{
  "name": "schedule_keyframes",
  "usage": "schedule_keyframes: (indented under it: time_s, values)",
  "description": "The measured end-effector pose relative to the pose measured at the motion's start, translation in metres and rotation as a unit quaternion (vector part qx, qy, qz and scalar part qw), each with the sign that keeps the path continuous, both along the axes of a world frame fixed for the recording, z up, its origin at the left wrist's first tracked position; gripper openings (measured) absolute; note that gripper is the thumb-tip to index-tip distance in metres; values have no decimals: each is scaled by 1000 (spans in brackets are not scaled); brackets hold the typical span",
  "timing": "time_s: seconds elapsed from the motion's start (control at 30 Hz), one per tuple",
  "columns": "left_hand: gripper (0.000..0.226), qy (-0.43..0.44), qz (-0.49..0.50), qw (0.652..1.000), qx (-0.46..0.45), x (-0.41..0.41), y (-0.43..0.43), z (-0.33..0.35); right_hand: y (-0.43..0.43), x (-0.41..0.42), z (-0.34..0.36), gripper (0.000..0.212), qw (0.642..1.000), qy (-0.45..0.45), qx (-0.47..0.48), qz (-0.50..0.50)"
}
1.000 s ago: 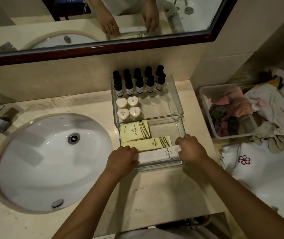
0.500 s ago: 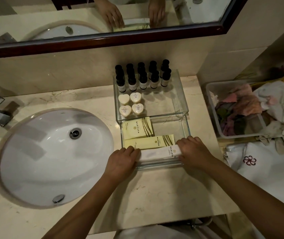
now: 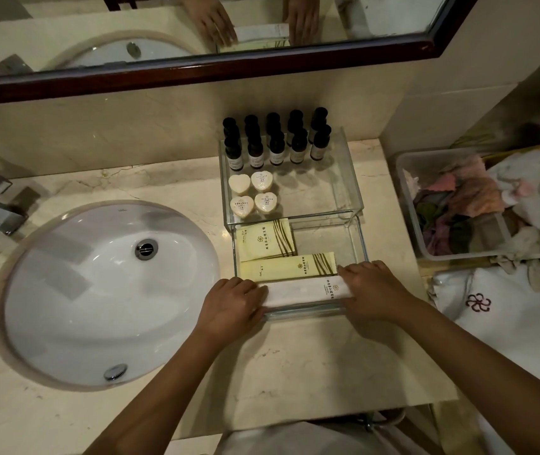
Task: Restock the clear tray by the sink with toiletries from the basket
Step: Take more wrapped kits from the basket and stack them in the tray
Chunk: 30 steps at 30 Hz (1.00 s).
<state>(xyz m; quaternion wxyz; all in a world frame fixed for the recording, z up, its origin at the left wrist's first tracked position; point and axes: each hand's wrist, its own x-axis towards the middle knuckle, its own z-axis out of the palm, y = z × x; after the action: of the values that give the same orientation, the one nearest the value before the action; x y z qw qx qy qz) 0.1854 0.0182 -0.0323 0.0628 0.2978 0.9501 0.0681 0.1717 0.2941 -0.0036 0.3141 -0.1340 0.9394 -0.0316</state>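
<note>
The white packet (image 3: 301, 292) lies across the near end of the tray (image 3: 359, 231), just beside the long yellow packet (image 3: 288, 267). The left grip (image 3: 232, 302) pinches its left end and the right grip (image 3: 372, 290) its right end, fingers curled over. It is best lowered level, square to the tray's near wall, and both ends released together.

A: Item count, clear tray (image 3: 349, 182)?
B: Ten dark bottles (image 3: 277, 152), two rows of five; rear row partly hidden, so likely five. Four heart soaps (image 3: 263, 181). Two yellow sachets (image 3: 267, 241). One white sachet (image 3: 301, 292)
A: Sachets total?
B: Three
</note>
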Motion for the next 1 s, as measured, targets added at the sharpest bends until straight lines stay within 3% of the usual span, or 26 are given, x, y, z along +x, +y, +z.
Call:
schedule_keyframes:
  time_s: [0.13,0.4,0.53,0.67,0.77,1.0]
  values:
    - [22,18,14,1000,16,4,1,0,0,4,-2,68,1000,-7,-10,-24]
    - [26,29,68,997,26,11,10,-3,-3,13,-6,55,998,44,11,-35]
    - [28,16,92,995,34,12,13,-4,-6,21,-12,50,993,92,-29,-73]
    - [16,20,95,995,35,14,10,-2,-6,26,-9,54,985,119,-56,-109]
    - [14,17,116,992,49,16,9,0,-3,31,-7,62,986,104,-69,-113]
    - [8,27,130,989,63,20,15,3,3,37,-6,55,985,104,-69,-116]
